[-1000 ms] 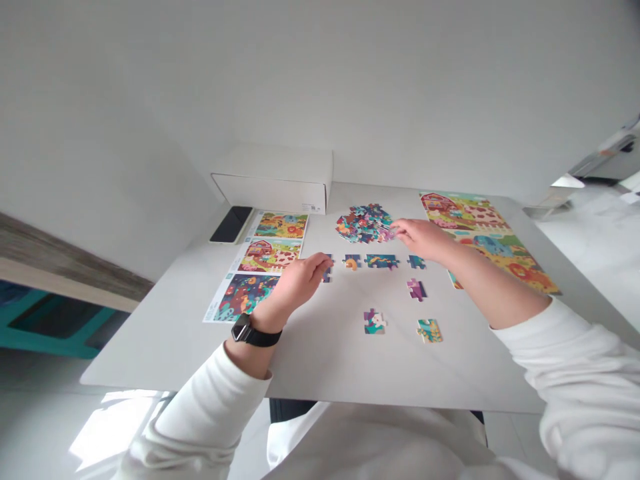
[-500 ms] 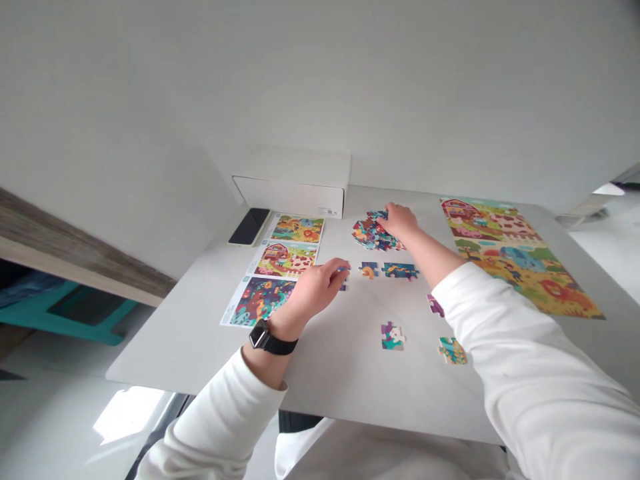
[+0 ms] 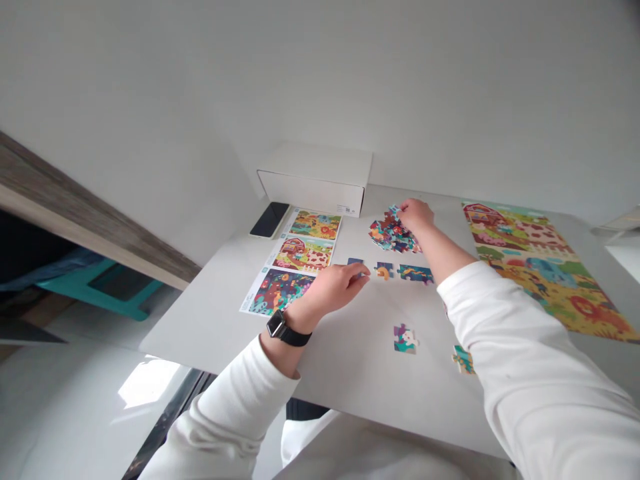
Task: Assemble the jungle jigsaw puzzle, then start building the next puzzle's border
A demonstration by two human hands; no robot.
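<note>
Beside the right hand (image 3: pixel 418 215) lies the puzzle-piece pile (image 3: pixel 390 233).

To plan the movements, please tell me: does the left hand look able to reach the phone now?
Probably yes: between the left hand and the phone only the flat sheet seems to lie, and nothing covers the phone.

On the box (image 3: pixel 310 189), shows a label (image 3: pixel 342 207) with a dark square code (image 3: pixel 348 210) and tiny print, too small to read. Along the left margin of the sheet (image 3: pixel 300 256), bears teal tags (image 3: pixel 265 270), likewise too small to make out.
</note>
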